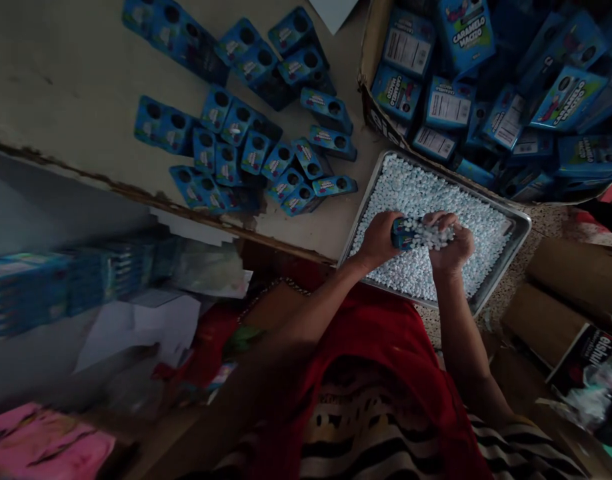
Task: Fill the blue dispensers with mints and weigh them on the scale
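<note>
Over a metal tray point(520, 223) spread with small pale candies point(411, 183), my left hand point(379, 240) is closed around a blue candy box point(400, 241). The box is tilted, its near end toward my other hand. My right hand point(451, 243) is cupped, fingers curled around a heap of the white candies point(429, 237) at the box's end. Some candies lie along the top of the box. How far they reach inside it is hidden.
Several blue boxes with round holes point(256, 150) stand on the table point(76, 80) to the left. A carton point(369, 110) at upper right holds many more boxes. Brown cardboard point(556, 293) lies at right, and stacked blue packs point(26, 293) stand at lower left.
</note>
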Demonstrator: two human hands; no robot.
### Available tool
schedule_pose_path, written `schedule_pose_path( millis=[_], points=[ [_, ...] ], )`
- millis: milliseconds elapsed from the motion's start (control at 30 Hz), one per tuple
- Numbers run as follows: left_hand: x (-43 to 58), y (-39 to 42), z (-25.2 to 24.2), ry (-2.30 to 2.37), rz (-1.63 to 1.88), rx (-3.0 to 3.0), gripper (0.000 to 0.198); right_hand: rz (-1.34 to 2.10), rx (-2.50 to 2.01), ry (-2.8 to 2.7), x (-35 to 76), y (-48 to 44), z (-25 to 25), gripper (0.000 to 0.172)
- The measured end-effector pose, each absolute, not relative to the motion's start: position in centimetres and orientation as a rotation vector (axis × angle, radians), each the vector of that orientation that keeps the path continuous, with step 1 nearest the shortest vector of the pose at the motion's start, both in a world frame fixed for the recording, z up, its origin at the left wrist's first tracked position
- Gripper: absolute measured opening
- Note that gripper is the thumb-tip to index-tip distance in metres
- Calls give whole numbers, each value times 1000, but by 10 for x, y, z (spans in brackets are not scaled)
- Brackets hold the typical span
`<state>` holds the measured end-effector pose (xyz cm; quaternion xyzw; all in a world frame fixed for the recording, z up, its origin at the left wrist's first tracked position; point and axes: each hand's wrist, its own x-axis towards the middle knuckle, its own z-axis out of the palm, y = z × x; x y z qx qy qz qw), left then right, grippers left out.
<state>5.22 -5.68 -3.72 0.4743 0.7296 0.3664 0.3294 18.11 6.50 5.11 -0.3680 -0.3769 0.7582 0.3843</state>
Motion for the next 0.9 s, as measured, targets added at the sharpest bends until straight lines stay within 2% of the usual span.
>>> schedule_pose_path(
  millis=[167,367,500,533,600,733,800,900],
  points=[
    [48,-56,-24,1956,915,1276,67,1756,-880,-1299,172,51,55,44],
    [42,-71,-30,1827,1024,1387,59,1646,-1003,-1513,196,46,49,43],
    [34,-85,-26,1868,1076,1313,66,1161,-1418,-1787,249,34,16,30],
    [30,-88,-22,1911,1045,1286,67,1030,-1490,-1898,264,25,5,32],
    [22,-90,-9,2040,896,1233,68,854,-1597,-2054,287,5,-18,45],
    [15,-83,19,2073,360,1332,59,653,-1670,-2135,295,-17,-59,64],
    [20,-71,27,2009,147,1380,52,586,-1635,-2148,279,-8,-72,65],
    [35,-47,29,1968,-20,1364,48,596,-1559,-2131,248,20,-79,58]
  ],
)
